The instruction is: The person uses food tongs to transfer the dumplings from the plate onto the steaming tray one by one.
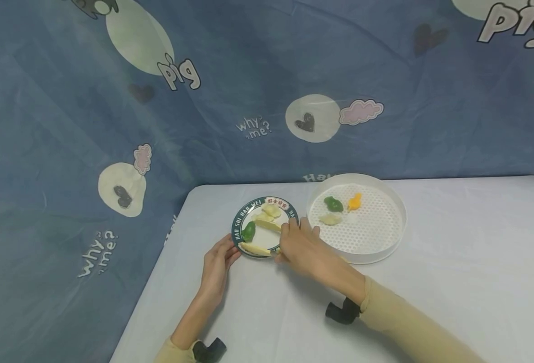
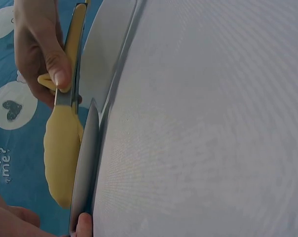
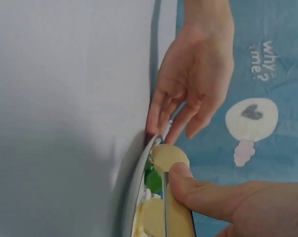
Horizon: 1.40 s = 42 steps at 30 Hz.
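Observation:
A round plate with a dark green lettered rim holds pale yellow slices and a green pepper-like piece. At its left edge, my left hand touches the rim with fairly straight fingers, also seen as the left hand in the right wrist view. Over the plate's right side, my right hand grips yellow-and-metal tongs. The tongs' two yellow tips are spread apart above the plate. Whether anything lies between them cannot be told.
To the right of the plate stands a round white perforated tray. In it lie a green piece, an orange-yellow piece and a pale slice. A white cloth covers the table, with a blue printed curtain behind.

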Available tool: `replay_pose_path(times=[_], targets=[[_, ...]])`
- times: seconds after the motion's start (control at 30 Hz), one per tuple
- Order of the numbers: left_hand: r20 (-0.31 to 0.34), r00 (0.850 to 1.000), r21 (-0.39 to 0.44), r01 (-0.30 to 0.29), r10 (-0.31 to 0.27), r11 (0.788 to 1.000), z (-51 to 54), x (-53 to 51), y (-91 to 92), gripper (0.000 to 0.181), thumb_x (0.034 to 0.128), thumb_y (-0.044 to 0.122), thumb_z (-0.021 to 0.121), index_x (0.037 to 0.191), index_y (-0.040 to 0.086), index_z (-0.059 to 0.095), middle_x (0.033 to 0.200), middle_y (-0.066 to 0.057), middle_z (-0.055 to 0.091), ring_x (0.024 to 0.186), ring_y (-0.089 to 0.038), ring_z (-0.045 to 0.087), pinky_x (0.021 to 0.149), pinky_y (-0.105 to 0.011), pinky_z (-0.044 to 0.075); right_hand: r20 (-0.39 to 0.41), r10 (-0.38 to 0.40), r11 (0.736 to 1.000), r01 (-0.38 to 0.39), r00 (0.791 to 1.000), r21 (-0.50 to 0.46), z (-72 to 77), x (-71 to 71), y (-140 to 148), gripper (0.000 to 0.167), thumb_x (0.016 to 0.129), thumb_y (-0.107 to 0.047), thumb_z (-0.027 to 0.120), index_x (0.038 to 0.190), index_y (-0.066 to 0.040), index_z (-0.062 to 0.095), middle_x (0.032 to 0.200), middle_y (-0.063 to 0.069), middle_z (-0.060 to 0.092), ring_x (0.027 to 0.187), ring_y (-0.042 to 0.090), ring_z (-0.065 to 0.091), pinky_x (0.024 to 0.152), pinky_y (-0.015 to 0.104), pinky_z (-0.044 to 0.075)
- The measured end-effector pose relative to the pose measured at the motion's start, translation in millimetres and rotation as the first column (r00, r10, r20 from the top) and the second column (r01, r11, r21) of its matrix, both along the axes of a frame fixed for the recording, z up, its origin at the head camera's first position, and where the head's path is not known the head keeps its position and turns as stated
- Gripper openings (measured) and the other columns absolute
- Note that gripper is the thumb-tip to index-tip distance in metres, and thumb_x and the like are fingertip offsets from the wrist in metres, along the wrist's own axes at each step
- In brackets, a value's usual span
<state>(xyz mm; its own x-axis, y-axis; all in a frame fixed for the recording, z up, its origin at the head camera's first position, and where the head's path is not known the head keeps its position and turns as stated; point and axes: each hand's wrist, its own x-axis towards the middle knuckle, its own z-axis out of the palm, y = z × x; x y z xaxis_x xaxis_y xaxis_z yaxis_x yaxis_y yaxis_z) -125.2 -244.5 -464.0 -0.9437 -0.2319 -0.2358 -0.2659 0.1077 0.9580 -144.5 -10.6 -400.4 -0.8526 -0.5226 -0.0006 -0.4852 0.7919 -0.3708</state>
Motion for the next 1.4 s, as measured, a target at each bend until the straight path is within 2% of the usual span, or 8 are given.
replay_pose_path(times=[0.2, 0.4, 0.5, 0.63, 0.77, 1.1, 1.33, 1.4], targets=[[0.004, 1.0, 0.003, -0.005, 0.005, 1.0, 1.1, 0.6, 1.0, 0.056, 0.1152, 0.025, 0.04, 0.163, -0.003, 0.038, 0.153, -0.023, 0.055, 0.133, -0.023, 0.06, 0.114, -0.021, 0.059, 0.055, -0.016, 0.999, 0.014, 0.998, 0.037, -6.1, -8.5, -6.2, 0.062, 0.098, -0.04, 0.078, 0.13, 0.01, 0.059, 0.112, 0.02, 0.058, 0.106, 0.037, 0.05, 0.092, 0.059, 0.058], [0.013, 1.0, -0.013, 0.001, -0.001, 1.0, 0.8, 0.3, 0.7, 0.057, 0.1155, 0.026, 0.04, 0.164, -0.003, 0.036, 0.155, -0.022, 0.054, 0.137, -0.025, 0.059, 0.113, -0.019, 0.059, 0.091, -0.043, 0.998, 0.04, 0.995, 0.038, -9.7, -10.9, -11.2, 0.072, 0.101, -0.043, 0.073, 0.144, 0.011, 0.053, 0.147, 0.03, 0.057, 0.13, 0.046, 0.052, 0.111, 0.066, 0.055], [0.019, 1.0, -0.02, -0.002, 0.002, 1.0, 0.5, 0.2, 0.3, 0.057, 0.1155, 0.027, 0.04, 0.164, -0.002, 0.036, 0.155, -0.022, 0.054, 0.139, -0.027, 0.059, 0.112, -0.017, 0.059, 0.076, -0.055, 0.998, 0.053, 0.996, 0.03, -11.9, -10.4, -14.3, 0.07, 0.1, -0.043, 0.072, 0.143, 0.009, 0.054, 0.143, 0.028, 0.059, 0.129, 0.046, 0.053, 0.108, 0.064, 0.057], [0.025, 1.0, -0.022, -0.012, 0.013, 1.0, 1.1, -0.2, 0.7, 0.057, 0.1153, 0.027, 0.041, 0.164, -0.002, 0.037, 0.154, -0.022, 0.054, 0.138, -0.026, 0.059, 0.11, -0.015, 0.059, 0.032, -0.059, 0.998, 0.058, 0.998, 0.026, -14.9, -9.4, -16.7, 0.062, 0.099, -0.042, 0.073, 0.134, 0.006, 0.057, 0.122, 0.022, 0.06, 0.117, 0.042, 0.055, 0.093, 0.058, 0.059], [0.031, 0.999, -0.023, -0.012, 0.013, 1.0, 1.8, 0.3, 1.1, 0.057, 0.1152, 0.027, 0.041, 0.164, -0.001, 0.037, 0.154, -0.021, 0.054, 0.138, -0.026, 0.059, 0.11, -0.015, 0.06, 0.007, -0.049, 0.998, 0.049, 0.999, 0.028, -17.6, -9.1, -17.1, 0.061, 0.098, -0.041, 0.074, 0.132, 0.007, 0.057, 0.115, 0.02, 0.058, 0.113, 0.041, 0.056, 0.09, 0.059, 0.061], [0.023, 1.0, -0.006, -0.002, 0.002, 1.0, 3.2, 0.2, 1.1, 0.057, 0.1153, 0.027, 0.041, 0.165, -0.001, 0.036, 0.155, -0.022, 0.053, 0.138, -0.027, 0.058, 0.112, -0.017, 0.059, 0.004, -0.044, 0.999, 0.044, 0.999, 0.028, -17.8, -9.8, -13.8, 0.064, 0.1, -0.04, 0.073, 0.137, 0.009, 0.055, 0.122, 0.023, 0.06, 0.119, 0.043, 0.056, 0.093, 0.062, 0.062], [0.021, 1.0, 0.004, -0.001, 0.001, 1.0, 1.7, 0.7, 0.3, 0.057, 0.1153, 0.026, 0.041, 0.164, -0.002, 0.035, 0.155, -0.023, 0.053, 0.138, -0.027, 0.058, 0.11, -0.015, 0.059, -0.008, -0.042, 0.999, 0.042, 0.999, 0.002, -11.6, -5.1, -7.4, 0.055, 0.101, -0.038, 0.072, 0.128, 0.007, 0.057, 0.115, 0.02, 0.058, 0.11, 0.039, 0.053, 0.083, 0.052, 0.058], [0.018, 1.0, 0.004, -0.001, 0.001, 1.0, 1.9, 0.3, 0.2, 0.057, 0.1153, 0.026, 0.041, 0.165, -0.003, 0.035, 0.155, -0.024, 0.053, 0.138, -0.027, 0.058, 0.11, -0.015, 0.059, 0.002, -0.045, 0.999, 0.045, 0.999, 0.001, -7.1, -3.9, -4.5, 0.058, 0.101, -0.038, 0.072, 0.132, 0.008, 0.055, 0.119, 0.021, 0.058, 0.113, 0.04, 0.053, 0.088, 0.057, 0.059]])
